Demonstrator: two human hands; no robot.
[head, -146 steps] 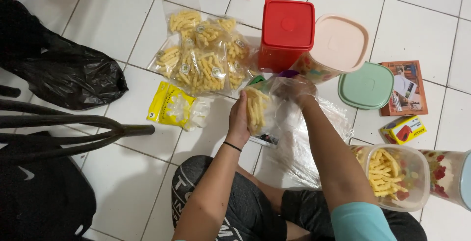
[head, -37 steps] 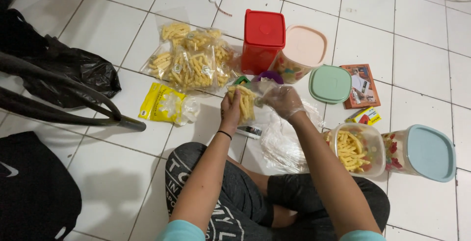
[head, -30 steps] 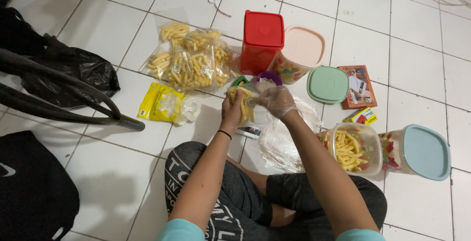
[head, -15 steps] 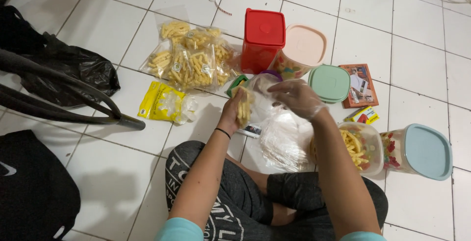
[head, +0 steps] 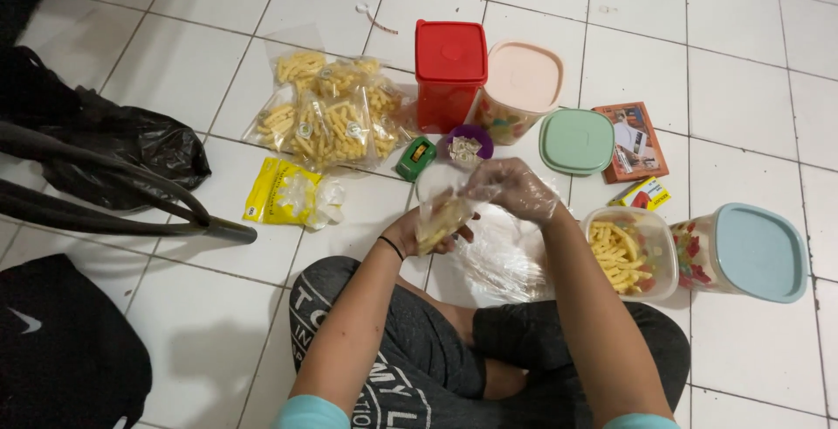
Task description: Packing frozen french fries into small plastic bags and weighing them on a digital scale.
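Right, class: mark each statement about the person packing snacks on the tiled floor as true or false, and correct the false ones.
1. The left hand holds a small clear bag of snack sticks. True.
2. The right hand is bare. False: it wears a clear plastic glove.
3. The red-lidded container lies on its side. False: it stands upright.
4. The open tub of yellow sticks sits beside the person's right arm. True.
5. The green lid covers the open tub. False: it lies on the floor.

Both forearms reach forward over crossed legs. Left hand (head: 425, 230) cupped, fingers closed in a grip. Gloved right hand (head: 515, 190) just beside it, fingers pinched.
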